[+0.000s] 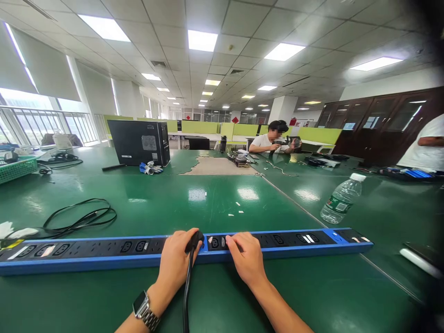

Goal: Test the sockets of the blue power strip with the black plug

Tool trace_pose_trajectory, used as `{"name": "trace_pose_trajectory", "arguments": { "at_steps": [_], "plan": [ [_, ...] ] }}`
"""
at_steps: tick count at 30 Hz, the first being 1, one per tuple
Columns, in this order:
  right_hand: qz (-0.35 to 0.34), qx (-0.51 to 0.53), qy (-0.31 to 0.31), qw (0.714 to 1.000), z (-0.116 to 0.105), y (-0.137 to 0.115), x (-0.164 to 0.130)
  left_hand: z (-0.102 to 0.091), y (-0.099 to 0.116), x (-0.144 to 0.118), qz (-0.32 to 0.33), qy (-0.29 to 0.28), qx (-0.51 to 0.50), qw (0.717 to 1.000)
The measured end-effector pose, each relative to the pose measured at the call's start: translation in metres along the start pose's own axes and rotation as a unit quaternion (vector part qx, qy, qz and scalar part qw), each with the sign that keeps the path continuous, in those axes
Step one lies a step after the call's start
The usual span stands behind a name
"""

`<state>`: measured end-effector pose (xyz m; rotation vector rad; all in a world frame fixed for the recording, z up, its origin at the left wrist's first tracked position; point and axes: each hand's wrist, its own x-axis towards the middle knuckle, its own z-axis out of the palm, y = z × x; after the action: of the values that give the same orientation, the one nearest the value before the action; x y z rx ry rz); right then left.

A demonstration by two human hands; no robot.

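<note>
The left hand (176,261) is pinching a black plug (194,240) onto the power strip (104,254) lying along the near table edge; the right hand (244,259), fingers spread, is pressing the strip beside it. Pushed crooked, the plug could be jamming, or the strip sliding away

A large open office with a white tiled ceiling (243,27) set with bright square light panels (202,40) running far back. Tall windows (38,125) with pulled-down blinds (48,69) line the left wall, letting in daylight. White columns (282,108) stand in the middle distance. Rows of desks with lime-green dividers (199,126) cross the back of the room. Dark wooden cabinets with glass doors (378,122) fill the right wall. In front spreads a glossy green table (173,203), reflecting the ceiling lights. A person in a white shirt (268,141) sits at its far side.
</note>
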<state>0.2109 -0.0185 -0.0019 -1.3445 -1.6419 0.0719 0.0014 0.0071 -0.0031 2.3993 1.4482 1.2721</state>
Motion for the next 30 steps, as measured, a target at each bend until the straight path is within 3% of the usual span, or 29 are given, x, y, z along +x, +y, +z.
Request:
{"name": "trace_pose_trajectory", "arguments": {
  "at_steps": [7,14,20,24,30],
  "plan": [
    [0.004,0.007,0.000,1.000,0.000,0.002,0.001,-0.010,0.006,0.005,0.034,-0.052,-0.003,0.998],
    [-0.024,-0.022,-0.015,0.999,0.003,-0.010,-0.001,-0.006,0.014,0.001,0.038,-0.066,0.040,0.996],
    [-0.087,-0.047,-0.045,0.994,0.019,-0.038,-0.008,-0.002,0.011,-0.005,0.039,-0.050,0.065,0.996],
    [-0.075,-0.089,-0.025,0.993,0.033,-0.043,-0.008,-0.003,0.009,-0.008,0.018,-0.032,0.131,0.991],
    [-0.078,-0.138,-0.043,0.986,0.055,-0.046,-0.002,-0.003,0.008,-0.008,0.007,-0.055,0.156,0.986]
  ]
}}
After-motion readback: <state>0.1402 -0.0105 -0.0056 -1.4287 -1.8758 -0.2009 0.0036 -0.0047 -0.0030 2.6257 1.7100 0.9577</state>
